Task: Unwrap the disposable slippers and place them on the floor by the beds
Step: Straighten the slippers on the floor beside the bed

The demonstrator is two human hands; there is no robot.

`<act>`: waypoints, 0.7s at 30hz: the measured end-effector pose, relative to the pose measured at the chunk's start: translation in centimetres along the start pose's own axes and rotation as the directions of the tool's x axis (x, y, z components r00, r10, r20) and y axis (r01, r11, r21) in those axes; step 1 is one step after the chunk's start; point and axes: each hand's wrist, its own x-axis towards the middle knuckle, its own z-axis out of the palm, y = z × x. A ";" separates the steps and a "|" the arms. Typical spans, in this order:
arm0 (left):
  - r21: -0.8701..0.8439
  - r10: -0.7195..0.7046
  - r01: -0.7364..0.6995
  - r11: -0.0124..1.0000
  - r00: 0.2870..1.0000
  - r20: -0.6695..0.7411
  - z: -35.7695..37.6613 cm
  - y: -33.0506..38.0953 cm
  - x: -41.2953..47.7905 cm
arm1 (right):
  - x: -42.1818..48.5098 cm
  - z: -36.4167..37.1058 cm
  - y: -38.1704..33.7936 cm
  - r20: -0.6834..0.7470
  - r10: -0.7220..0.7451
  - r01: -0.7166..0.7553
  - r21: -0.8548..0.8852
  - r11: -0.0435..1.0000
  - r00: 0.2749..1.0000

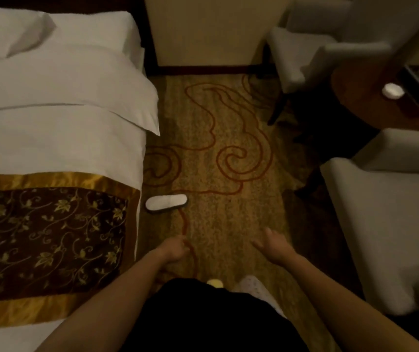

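From the head camera I see one white slipper (166, 202) lying flat on the patterned carpet (228, 174), just beside the side of the bed (58, 128) and level with the upper edge of its brown and gold runner (48, 240). I can see no wrapper on it, and I can read no brand, label or writing anywhere in the view. My left hand (175, 250) hangs over the carpet with its fingers curled loosely inward, holding nothing that I can make out. My right hand (275, 246) is spread open, fingers apart, also empty. Both hands are nearer the camera than the slipper and do not touch it. Two pale armchairs (386, 212) stand along the right, with a dark round table (360, 102) between them.
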 end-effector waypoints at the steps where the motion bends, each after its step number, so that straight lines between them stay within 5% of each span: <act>1: -0.034 -0.008 0.007 0.999 1.000 -0.029 -1.3 0.8 1.0 | 1.5 -1.6 -0.4 0.002 -0.019 0.020 -0.025 1.000 1.000; 9: -0.328 -0.279 0.239 0.914 0.957 -0.079 -8.1 1.7 8.3 | 15.5 -12.6 -8.1 0.150 -0.316 0.344 -0.231 0.910 0.937; 14: -0.556 -0.483 0.352 0.753 0.870 -0.102 -11.1 2.4 10.7 | 23.5 -18.7 -14.8 0.317 -0.487 0.580 -0.404 0.707 0.814; 21: -0.725 -0.633 0.401 0.561 0.772 -0.063 -13.9 3.3 11.7 | 29.8 -21.1 -23.2 0.435 -0.550 0.700 -0.495 0.515 0.713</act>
